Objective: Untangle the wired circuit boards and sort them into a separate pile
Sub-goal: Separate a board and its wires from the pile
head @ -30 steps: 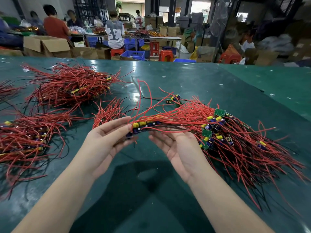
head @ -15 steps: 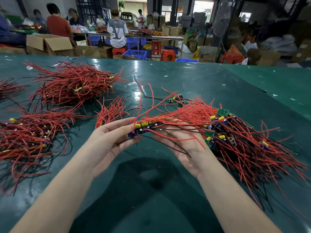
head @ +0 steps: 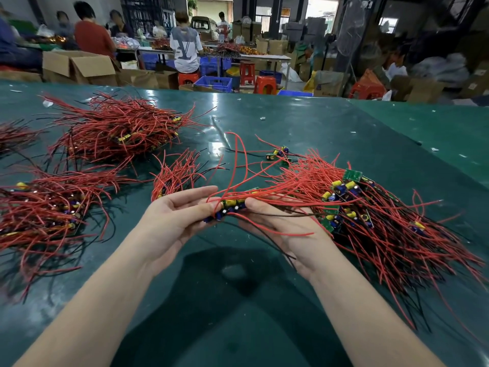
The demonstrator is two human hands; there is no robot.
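**A:** What does the work surface look like?

**B:** It is a wide bench (head: 264,123) covered in glossy dark green material that catches pale glare from overhead. A few small white scraps lie on it toward the far side and the right.

**A:** And what lies on it?

**B:** Heaps of red-wired circuit boards. A large tangled pile (head: 383,221) sits to the right, with green boards and yellow and blue parts showing among the wires. A heap at far left (head: 116,131) lies well back, another heap (head: 45,213) lies nearer on the left, and a small bundle (head: 177,173) sits just beyond the left hand.

**A:** What are the hands doing?

**B:** Both are palm up above the bench, close together. The left hand (head: 172,221) has its fingers nearly straight, their tips against a small cluster of boards (head: 230,207). The right hand (head: 280,223) is likewise spread flat, cradling the cluster's other end, with red and black wires trailing across its palm. Neither hand curls round the cluster; it rests between the fingertips of both. Its long red wires run off into the right pile.

**A:** And the room beyond?

**B:** A dim workshop. Several people stand or sit at tables at the back. An open cardboard box (head: 79,66) stands at the bench's far left edge, with red plastic stools (head: 264,84), a blue crate (head: 215,83) and stacked cartons farther back.
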